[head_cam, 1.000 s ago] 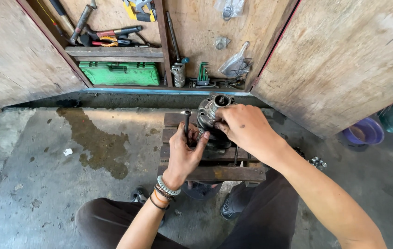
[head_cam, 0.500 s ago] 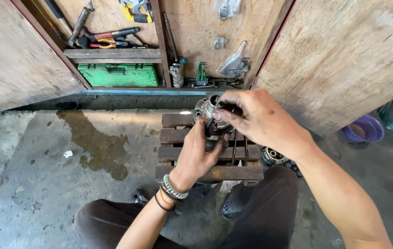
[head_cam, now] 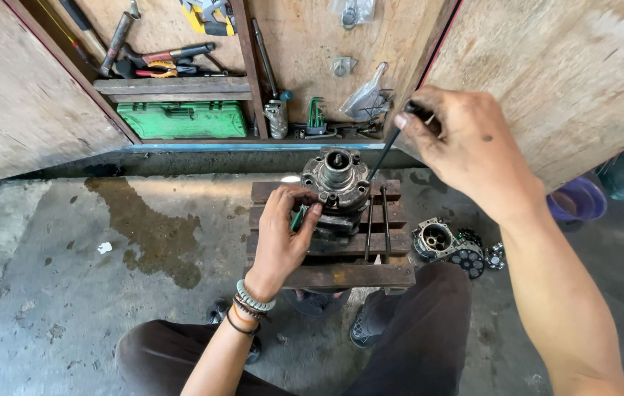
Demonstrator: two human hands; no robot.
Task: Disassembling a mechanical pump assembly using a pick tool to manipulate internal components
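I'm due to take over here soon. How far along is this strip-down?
Done: other metal parts already lie on the floor. In hand: the right hand lifts a long bolt from the metal housing; the left hand steadies it. Left: the housing stands unopened on the wooden pallet.

right hand [head_cam: 466, 147] has lifted off the metal housing [head_cam: 337, 180], drawing a long bolt [head_cam: 384, 155] upward.

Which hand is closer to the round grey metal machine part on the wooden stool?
Left. The left hand touches the round grey metal part; the right hand is raised up beside it, holding a thin dark rod.
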